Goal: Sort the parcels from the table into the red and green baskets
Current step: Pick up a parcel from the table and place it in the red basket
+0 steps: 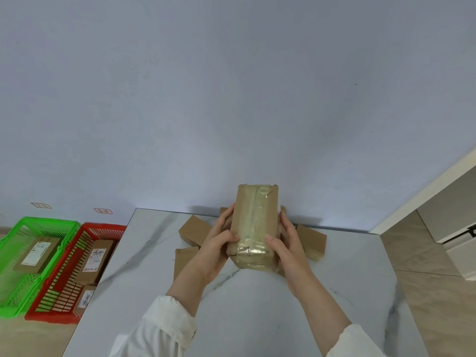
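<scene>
Over the marble-patterned table (257, 318), your left hand (219, 243) and right hand (288, 243) curl round the taped cardboard parcel (253, 222), raised above the other parcels (192, 230). Turn it steadily, checking its hidden faces before choosing the red basket (55, 300) or green basket (15, 300).

Ahead of you, a plain pale blue-grey wall (231, 86) fills the far side. Low on it at the left are two small labels, one grey-edged (41, 205) and one red-edged (103, 211), their writing too small to read. On your right, a white frame (422, 194) slants down to the beige floor (422, 253).
</scene>
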